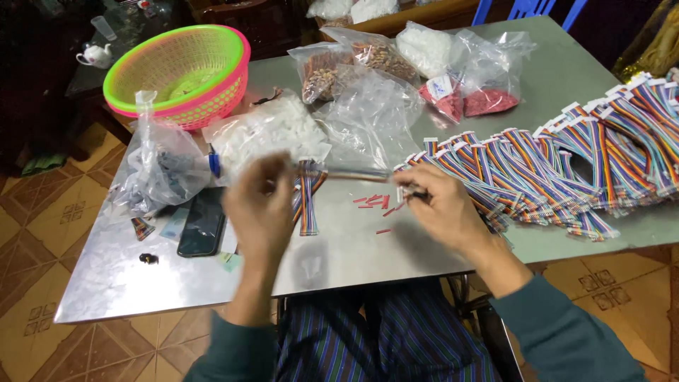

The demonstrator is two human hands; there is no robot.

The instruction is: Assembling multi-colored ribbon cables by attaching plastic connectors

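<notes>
Ribbon cable [353, 174] stretched above worktop [339, 255], pinched between left hand [260, 205] and right hand [440, 205], both closed on ends. Cable pile [566, 163] stacked right, phone [202, 223] left.

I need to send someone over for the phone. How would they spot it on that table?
Start at the pink and green basket at the metal table's far left corner. Come toward the near edge, past the clear bag of dark parts. The phone lies flat just left of the left hand: a black glossy slab, unlike the bags around it.
</notes>
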